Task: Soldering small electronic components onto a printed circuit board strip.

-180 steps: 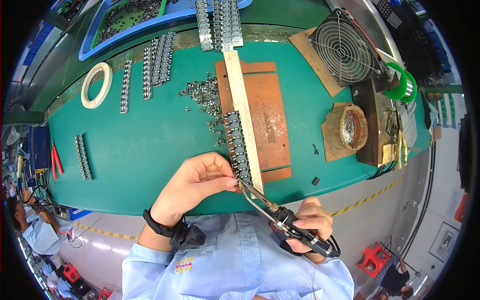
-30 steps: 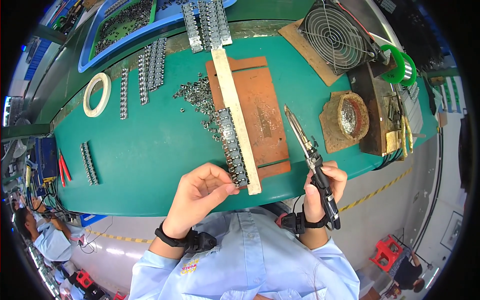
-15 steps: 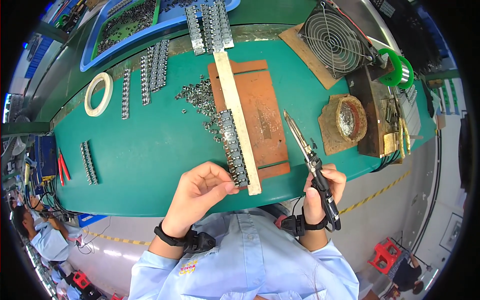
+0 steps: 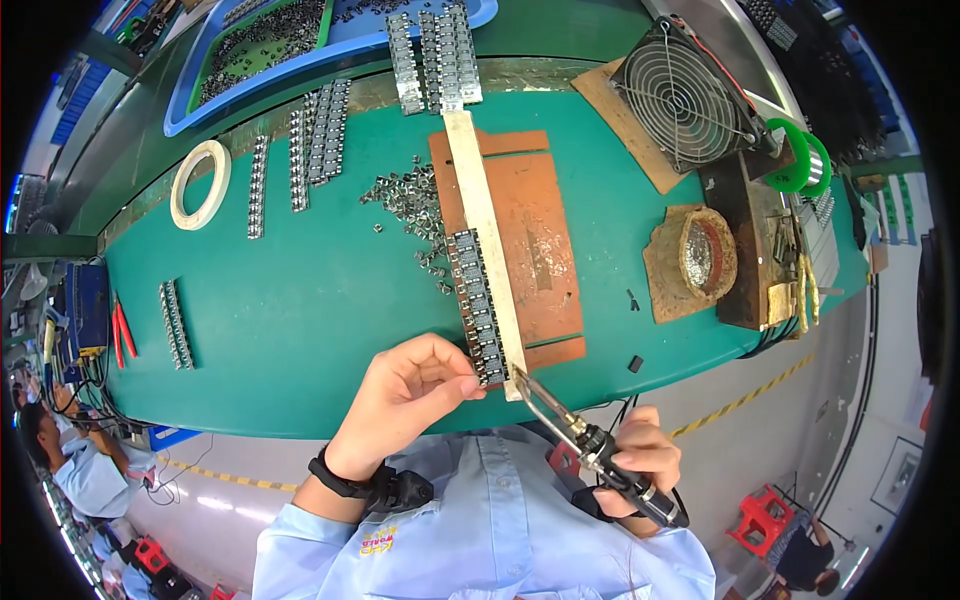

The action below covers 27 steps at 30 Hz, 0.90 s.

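Note:
My left hand (image 4: 405,395) is closed, thumb and fingertips pinching at the near end of a narrow circuit board strip (image 4: 477,305) carrying a row of dark components. That strip lies along the left side of a pale wooden bar (image 4: 487,225), which rests on a reddish-brown board (image 4: 535,230). In my right hand (image 4: 640,460) is a soldering iron (image 4: 590,445), slanting up and left. Its tip reaches the near end of the bar, close beside the strip's last component; whether it touches is too small to tell. A pile of small metal parts (image 4: 408,200) lies left of the board.
More board strips (image 4: 325,130) lie at the back left, near a tape roll (image 4: 200,185) and a blue tray (image 4: 345,50). Red-handled pliers (image 4: 123,330) sit far left. A fan (image 4: 685,95), solder spool (image 4: 800,158) and round solder-filled pot (image 4: 707,255) stand right.
My right hand has brought the soldering iron left and nearer to me, its tip now at the strip's near end. A small black block shows on the mat's right edge. My left hand stays at the strip.

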Tool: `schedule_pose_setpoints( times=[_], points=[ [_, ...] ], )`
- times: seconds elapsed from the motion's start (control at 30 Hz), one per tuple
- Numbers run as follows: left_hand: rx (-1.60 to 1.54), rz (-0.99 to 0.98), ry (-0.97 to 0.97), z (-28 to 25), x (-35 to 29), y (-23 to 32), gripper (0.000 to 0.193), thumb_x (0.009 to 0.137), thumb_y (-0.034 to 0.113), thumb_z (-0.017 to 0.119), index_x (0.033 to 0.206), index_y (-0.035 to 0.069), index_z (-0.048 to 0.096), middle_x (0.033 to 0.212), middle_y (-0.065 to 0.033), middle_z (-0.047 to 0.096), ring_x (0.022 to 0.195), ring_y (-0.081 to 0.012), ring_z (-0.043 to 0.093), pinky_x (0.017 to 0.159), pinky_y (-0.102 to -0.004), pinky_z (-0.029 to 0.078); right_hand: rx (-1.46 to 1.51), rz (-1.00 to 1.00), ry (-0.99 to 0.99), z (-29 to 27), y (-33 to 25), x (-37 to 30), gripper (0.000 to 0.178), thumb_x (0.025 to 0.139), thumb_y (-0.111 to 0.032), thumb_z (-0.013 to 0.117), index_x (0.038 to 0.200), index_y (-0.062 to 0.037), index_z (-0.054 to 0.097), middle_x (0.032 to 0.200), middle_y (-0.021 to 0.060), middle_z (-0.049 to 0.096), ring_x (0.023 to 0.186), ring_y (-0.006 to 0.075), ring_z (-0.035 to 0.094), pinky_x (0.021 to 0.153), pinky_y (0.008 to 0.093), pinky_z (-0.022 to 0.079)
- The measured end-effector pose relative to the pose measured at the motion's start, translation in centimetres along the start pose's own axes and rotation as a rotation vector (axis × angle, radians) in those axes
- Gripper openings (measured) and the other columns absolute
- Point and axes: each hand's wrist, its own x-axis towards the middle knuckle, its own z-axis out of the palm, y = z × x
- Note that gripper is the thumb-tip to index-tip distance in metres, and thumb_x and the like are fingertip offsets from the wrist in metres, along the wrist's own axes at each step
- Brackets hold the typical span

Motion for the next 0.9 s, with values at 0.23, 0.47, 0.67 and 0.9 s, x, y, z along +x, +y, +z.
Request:
schedule_pose_setpoints(
  times=[0.23, 0.47, 0.67, 0.9],
  points=[
    [-0.027, -0.01, -0.026, -0.13, 0.18, -0.02, 0.006, 0.082, -0.002, 0.055, 0.086, 0.0, 0.051, 0.081, -0.0052, 0.059, 0.079, -0.0128, 0.059, 0.075, -0.0264, 0.049, -0.049, -0.004, -0.138, 0.01, -0.29, 0.21, 0.043, 0.057, -0.016, 0.079, 0.092, -0.0076, 0.055, 0.067, 0.0067, 0.058, 0.055, 0.0187, 0.054, 0.058, 0.03, 0.038],
    [-0.029, -0.02, -0.026, -0.06, 0.24, 0.25, 0.006, 0.082, -0.001, 0.056, 0.086, 0.0, 0.051, 0.081, -0.0051, 0.059, 0.078, -0.0119, 0.059, 0.074, -0.0245, 0.048, -0.047, 0.007, -0.164, 0.25, 0.04, 0.26, 0.042, 0.057, -0.016, 0.079, 0.091, -0.0077, 0.056, 0.066, 0.006, 0.058, 0.057, 0.0183, 0.055, 0.058, 0.0299, 0.038],
    [-0.019, -0.021, -0.019, -0.04, 0.19, 0.29, 0.006, 0.082, -0.001, 0.056, 0.086, 0.0, 0.052, 0.081, -0.005, 0.059, 0.078, -0.0115, 0.058, 0.073, -0.0237, 0.047, -0.044, 0.005, -0.171, 0.38, 0.08, 0.45, 0.041, 0.057, -0.016, 0.078, 0.091, -0.0077, 0.056, 0.065, 0.0051, 0.057, 0.057, 0.0182, 0.056, 0.058, 0.0294, 0.038],
    [-0.019, -0.019, -0.022, 0.11, 0.17, 0.5, 0.005, 0.082, 0.0, 0.056, 0.085, 0.0, 0.052, 0.081, -0.0046, 0.059, 0.077, -0.0111, 0.058, 0.073, -0.0232, 0.047, -0.054, 0.019, -0.183, 0.3, -0.11, 0.53, 0.041, 0.056, -0.015, 0.078, 0.09, -0.0085, 0.057, 0.065, 0.0051, 0.057, 0.056, 0.0182, 0.055, 0.057, 0.0288, 0.037]
  ],
)
